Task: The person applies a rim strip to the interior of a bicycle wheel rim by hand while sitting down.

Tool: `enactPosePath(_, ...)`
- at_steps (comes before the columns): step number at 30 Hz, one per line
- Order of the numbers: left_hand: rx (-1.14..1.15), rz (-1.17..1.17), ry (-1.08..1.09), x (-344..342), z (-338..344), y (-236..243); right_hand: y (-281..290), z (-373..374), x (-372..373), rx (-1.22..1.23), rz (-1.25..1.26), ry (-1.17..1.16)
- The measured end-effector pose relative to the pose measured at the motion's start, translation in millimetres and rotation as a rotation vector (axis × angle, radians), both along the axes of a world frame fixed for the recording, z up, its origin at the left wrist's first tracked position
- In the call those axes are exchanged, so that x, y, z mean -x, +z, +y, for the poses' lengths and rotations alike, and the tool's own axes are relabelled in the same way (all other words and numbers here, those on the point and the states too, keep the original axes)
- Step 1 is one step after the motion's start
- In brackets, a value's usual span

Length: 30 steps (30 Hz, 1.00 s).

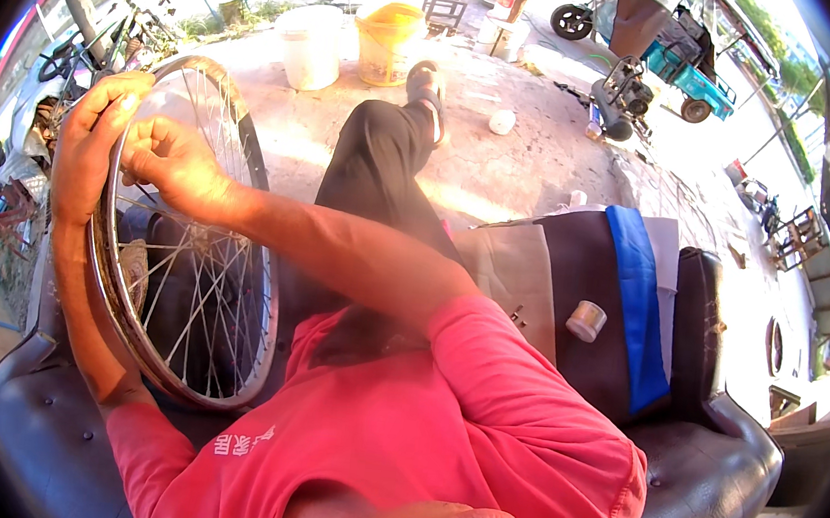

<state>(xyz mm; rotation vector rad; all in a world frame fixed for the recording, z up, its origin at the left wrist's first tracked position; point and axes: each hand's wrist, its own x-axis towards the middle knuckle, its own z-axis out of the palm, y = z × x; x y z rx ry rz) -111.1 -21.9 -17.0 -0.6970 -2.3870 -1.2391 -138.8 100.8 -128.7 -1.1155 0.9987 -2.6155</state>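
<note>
A: Step in hand?

B: Looks like close finger work on the wheel [202,238], high on its rim [238,110]. Can't make out the exact detail being worked.

A: Where's the wheel?

B: Person's left side, on edge and tilted, between the left forearm [85,284] and the trouser leg [374,162]. Low end is down by the sofa [702,472].

A: Hands?

B: Left hand [95,137] grasps the rim, thumb and fingers wrapped about its upper left. Right hand [174,164] crosses the body and sits just beside it, fingers curled in, almost a pinch. Whether it grips anything, can't say; the fingertips are hidden.

A: What does the next move call for?

B: My judgement: left hand firm so the wheel doesn't swing, right fingertips precise at the rim. Loose left grip, and it could tip.
</note>
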Motion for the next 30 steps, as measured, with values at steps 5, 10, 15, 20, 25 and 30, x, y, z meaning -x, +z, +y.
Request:
enactPosePath(5,0.016,0.057,-0.032,0.6,-1.5,-1.5,-1.1,0.7,-4.4,-0.041,0.041,-0.058)
enactPosePath(10,-0.02,0.055,-0.042,-2.6,2.1,-0.9,0.9,-0.6,-6.3,-0.012,-0.019,-0.021)
enactPosePath(15,-0.032,0.056,-0.04,-6.6,6.7,0.1,0.9,-2.3,-7.4,0.059,0.005,0.006)
enactPosePath(20,-0.013,0.104,-0.039,-7.7,6.7,-1.1,-0.5,1.8,-3.3,-0.061,0.026,-0.036)
enactPosePath(25,-0.039,0.09,-0.068,-4.8,7.1,-3.1,0.6,0.6,-7.7,0.018,-0.032,-0.011)
enactPosePath(30,-0.026,0.083,-0.026,-4.8,6.0,-3.4,-0.4,3.4,-9.0,0.023,0.017,-0.008)
